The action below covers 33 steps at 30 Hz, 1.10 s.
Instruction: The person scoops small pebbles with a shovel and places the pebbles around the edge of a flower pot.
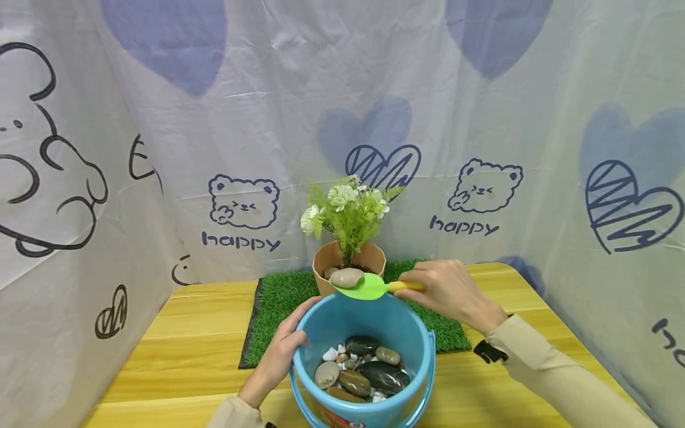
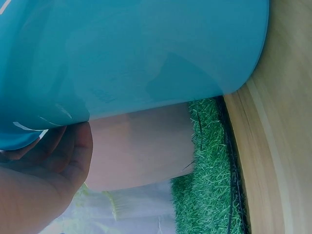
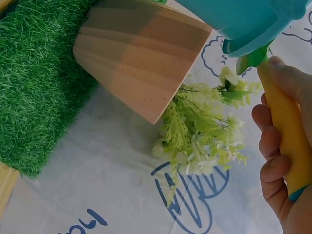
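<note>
My right hand [image 1: 439,291] grips the yellow handle of a small toy shovel [image 3: 280,117] with a green blade. A smooth pale stone [image 1: 346,277] lies on that blade, which overlaps the flowerpot's front rim and sits above the far edge of a blue bucket [image 1: 358,309]. My left hand [image 1: 280,348] holds the bucket's rim at the left, fingers tucked beneath it in the left wrist view. Inside the bucket lie several dark and brown stones [image 1: 382,377] and small white pebbles. A tan flowerpot [image 3: 141,53] with white flowers [image 1: 345,205] stands behind the bucket; another pale stone is in it.
Under the flowerpot lies a green artificial grass mat [image 1: 278,309] with a black edge, on a wooden table [image 1: 182,339]. A white sheet [image 1: 299,71] with hearts and bears hangs behind and at both sides. The bucket's blue handle [image 1: 428,380] hangs down in front.
</note>
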### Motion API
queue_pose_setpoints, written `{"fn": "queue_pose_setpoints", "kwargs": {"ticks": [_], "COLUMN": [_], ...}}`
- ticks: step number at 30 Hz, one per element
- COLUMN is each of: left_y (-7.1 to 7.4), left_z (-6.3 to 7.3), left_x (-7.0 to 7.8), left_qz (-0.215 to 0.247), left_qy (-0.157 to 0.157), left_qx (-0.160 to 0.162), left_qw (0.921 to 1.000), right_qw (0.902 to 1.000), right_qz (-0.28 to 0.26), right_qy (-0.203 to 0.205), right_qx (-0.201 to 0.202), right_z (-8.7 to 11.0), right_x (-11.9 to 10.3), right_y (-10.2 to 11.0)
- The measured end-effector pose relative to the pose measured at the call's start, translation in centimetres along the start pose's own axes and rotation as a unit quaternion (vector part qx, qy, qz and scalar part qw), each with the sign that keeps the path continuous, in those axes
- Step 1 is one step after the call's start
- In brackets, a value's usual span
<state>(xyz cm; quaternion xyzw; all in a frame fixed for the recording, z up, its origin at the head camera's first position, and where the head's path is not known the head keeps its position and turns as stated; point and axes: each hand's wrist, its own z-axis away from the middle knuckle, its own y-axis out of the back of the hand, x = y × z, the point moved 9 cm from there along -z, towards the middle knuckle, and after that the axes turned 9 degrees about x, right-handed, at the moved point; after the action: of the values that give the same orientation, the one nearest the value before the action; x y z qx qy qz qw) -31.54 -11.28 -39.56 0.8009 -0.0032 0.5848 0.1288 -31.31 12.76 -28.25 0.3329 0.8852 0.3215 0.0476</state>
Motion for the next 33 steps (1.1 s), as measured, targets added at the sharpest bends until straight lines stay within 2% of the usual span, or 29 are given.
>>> {"fn": "queue_pose_setpoints", "kwargs": {"ticks": [10, 26, 33], "left_y": [0.0, 0.1, 0.1], "left_z": [0.0, 0.0, 0.0], "left_x": [-0.4, -0.3, -0.3], "left_qz": [0.006, 0.004, 0.007], "left_qy": [0.015, 0.011, 0.012], "left_qx": [0.003, 0.003, 0.003], "left_qw": [0.9999, 0.9999, 0.9999], "right_qw": [0.9954, 0.9846, 0.9758], "right_qz": [0.016, -0.012, -0.021], "right_qy": [-0.081, -0.151, -0.191], "right_qx": [-0.050, -0.087, -0.105], "right_z": [0.4, 0.9, 1.4], "right_x": [1.5, 3.4, 4.2], "right_y": [-1.8, -3.1, -3.7]}}
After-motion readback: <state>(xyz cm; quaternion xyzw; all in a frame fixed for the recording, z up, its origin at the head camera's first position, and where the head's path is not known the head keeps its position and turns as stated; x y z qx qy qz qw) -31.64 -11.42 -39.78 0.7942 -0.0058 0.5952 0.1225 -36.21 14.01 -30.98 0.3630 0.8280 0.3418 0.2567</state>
